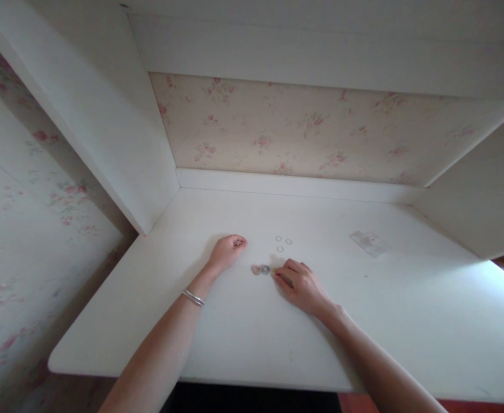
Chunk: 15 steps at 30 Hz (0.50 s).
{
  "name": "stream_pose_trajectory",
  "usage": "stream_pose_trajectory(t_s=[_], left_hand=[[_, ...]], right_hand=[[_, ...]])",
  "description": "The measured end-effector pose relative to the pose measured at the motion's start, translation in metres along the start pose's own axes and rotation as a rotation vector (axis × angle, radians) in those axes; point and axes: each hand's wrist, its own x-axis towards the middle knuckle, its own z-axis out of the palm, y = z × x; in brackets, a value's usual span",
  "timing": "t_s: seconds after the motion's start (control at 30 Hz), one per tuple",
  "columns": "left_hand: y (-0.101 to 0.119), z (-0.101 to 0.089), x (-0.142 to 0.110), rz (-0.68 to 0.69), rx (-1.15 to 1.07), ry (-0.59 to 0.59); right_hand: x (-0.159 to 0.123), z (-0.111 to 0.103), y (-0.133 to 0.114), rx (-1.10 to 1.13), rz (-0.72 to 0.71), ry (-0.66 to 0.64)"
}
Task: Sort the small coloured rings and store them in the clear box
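Observation:
My left hand (pixel 227 252) rests on the white desk with its fingers curled together; what they hold, if anything, is hidden. To its right, my right hand (pixel 301 285) is closed, thumb and fingertips pinching the edge of a small yellowish round piece (pixel 273 271), mostly covered. Just left of those fingertips lie a grey-blue round piece (pixel 265 269) and a pinkish, see-through one (pixel 256 269), side by side in a row. Beyond them are three thin rings, a left one (pixel 278 238), a right one (pixel 288 241) and a nearer one (pixel 280 249).
A clear plastic bag (pixel 368 244) lies flat toward the right of the desk (pixel 234 338). White side panels and a low back ledge (pixel 295 186) bound the desk, with an overhead shelf above. A tiny dark speck is on the surface near the bag.

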Motion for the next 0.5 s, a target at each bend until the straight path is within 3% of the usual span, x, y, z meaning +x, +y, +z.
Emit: stream_pose_trajectory(t_s=[0.27, 0.5], left_hand=[[-0.0055, 0.0020, 0.0015, 0.019, -0.018, 0.006], [-0.0059, 0.0017, 0.0016, 0.022, -0.011, 0.000]], right_hand=[[0.0051, 0.0079, 0.0025, 0.080, 0.037, 0.028], [0.0061, 0.0048, 0.0089, 0.189, 0.074, 0.127]])
